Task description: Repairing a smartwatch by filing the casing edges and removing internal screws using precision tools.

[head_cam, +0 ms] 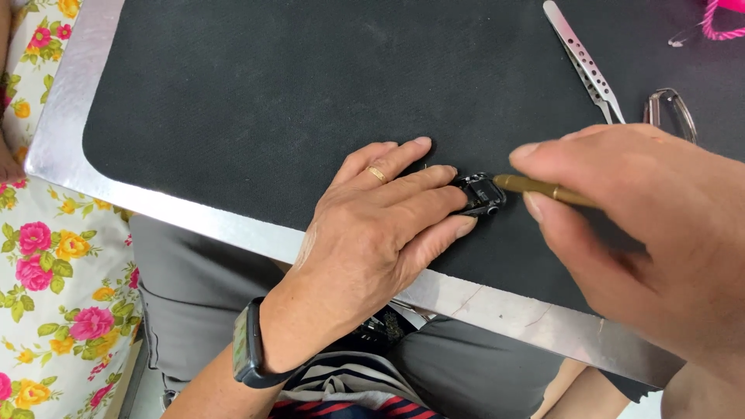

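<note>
A: The largest item is the black work mat (256,101), lying on a silver-edged tray (62,116) that rests across the person's lap; a floral cloth (46,256) shows at the left edge.

B: And the hands?

A: The left hand (372,233) lies flat on the mat, fingers extended and pressed together on the small black part (481,194), pinning it near the tray's front edge. The right hand (644,225) is closed in a pinch around a brass-coloured tool (543,188), whose tip touches the part's right side.

B: What could go wrong?

A: Judging from the flat hold, the part may skid or flip if the tool pushes sideways harder than the fingertips press down. The tip could also slip onto the left fingers (458,225), which are touching the part. A loosened piece might roll off the tray's near edge.

B: Smaller items?

A: Steel tweezers (582,62) and a metal ring (671,112) lie well apart, upper right, beside a pink cord (718,27). No packages, labels or signs are visible.
</note>
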